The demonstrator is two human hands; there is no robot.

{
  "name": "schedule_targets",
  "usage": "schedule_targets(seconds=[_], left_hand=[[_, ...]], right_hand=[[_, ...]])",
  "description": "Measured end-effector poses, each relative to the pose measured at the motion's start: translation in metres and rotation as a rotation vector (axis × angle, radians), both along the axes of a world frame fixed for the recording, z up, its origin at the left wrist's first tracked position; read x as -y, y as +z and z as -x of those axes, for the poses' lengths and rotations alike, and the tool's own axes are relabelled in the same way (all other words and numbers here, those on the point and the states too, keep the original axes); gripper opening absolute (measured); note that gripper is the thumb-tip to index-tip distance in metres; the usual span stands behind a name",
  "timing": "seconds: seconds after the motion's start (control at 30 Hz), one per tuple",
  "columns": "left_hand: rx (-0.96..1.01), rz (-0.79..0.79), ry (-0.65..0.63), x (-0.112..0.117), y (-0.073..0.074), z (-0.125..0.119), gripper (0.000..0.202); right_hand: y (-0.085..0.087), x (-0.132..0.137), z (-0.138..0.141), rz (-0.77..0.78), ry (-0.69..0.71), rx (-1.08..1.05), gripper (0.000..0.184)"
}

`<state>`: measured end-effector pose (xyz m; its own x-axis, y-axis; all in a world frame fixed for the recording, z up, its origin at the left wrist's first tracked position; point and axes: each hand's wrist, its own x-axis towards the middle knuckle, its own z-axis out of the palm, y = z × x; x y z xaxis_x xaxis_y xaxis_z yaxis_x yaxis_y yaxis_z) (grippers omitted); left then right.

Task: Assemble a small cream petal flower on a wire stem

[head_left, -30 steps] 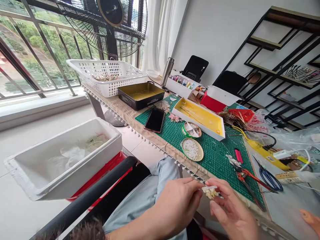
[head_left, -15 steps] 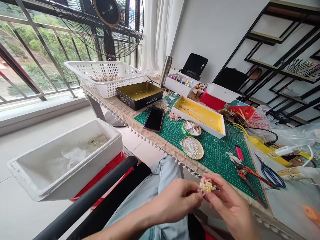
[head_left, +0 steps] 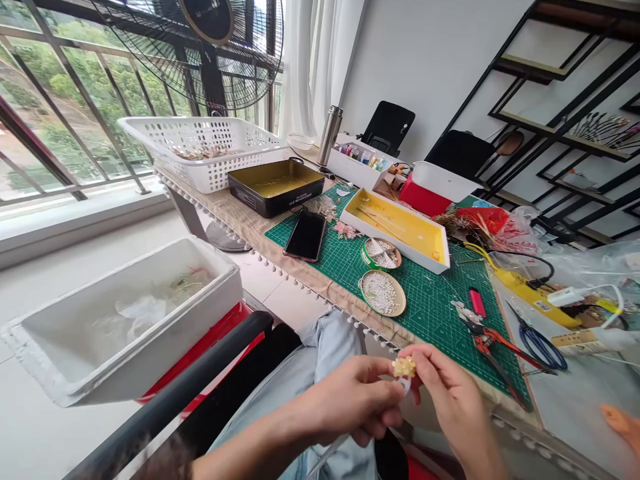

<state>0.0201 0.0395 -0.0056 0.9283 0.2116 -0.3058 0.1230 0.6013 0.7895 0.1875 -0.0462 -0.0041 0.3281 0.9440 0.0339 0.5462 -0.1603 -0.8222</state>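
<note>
A small flower-like cluster of yellow and clear beads or petals (head_left: 404,367) sits between my two hands, above my lap and close to the table edge. My left hand (head_left: 365,400) is closed, pinching the cluster from below with thumb and forefinger. From the other side my right hand (head_left: 450,393) has thumb and forefinger pressed together at the cluster's edge; its other fingers are partly hidden. Below my left hand trails a thin pale strand (head_left: 327,457). Nearest on the green cutting mat (head_left: 425,300) are a dish of white beads (head_left: 383,293) and a divided tin of beads (head_left: 381,254).
Red-handled pruners (head_left: 500,347), blue-handled scissors (head_left: 537,341) and a pink lighter (head_left: 477,303) lie to the right. Further back are a phone (head_left: 305,235), a yellow-lined tray (head_left: 400,230) and a black tin (head_left: 275,190). A white foam box (head_left: 125,333) stands at left.
The cluster has turned so its yellow face shows more upright, and it has shifted slightly left and up. My right fingers have closed in at its edge. A pale strand now shows below.
</note>
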Motion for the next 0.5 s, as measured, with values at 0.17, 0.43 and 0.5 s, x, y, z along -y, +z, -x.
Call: schedule_targets(seconds=[0.17,0.43,0.5], left_hand=[[-0.025,-0.038,0.073,0.000,-0.003,-0.001,0.048],[-0.019,-0.183,0.214,-0.005,-0.007,-0.024,0.054],[-0.035,-0.170,0.233,-0.009,-0.007,-0.030,0.054]], right_hand=[[0.003,0.010,-0.038,-0.021,-0.071,0.245,0.027],[0.021,0.027,-0.223,0.048,-0.429,0.552,0.041],[0.023,0.017,-0.255,0.086,-0.396,0.565,0.042]])
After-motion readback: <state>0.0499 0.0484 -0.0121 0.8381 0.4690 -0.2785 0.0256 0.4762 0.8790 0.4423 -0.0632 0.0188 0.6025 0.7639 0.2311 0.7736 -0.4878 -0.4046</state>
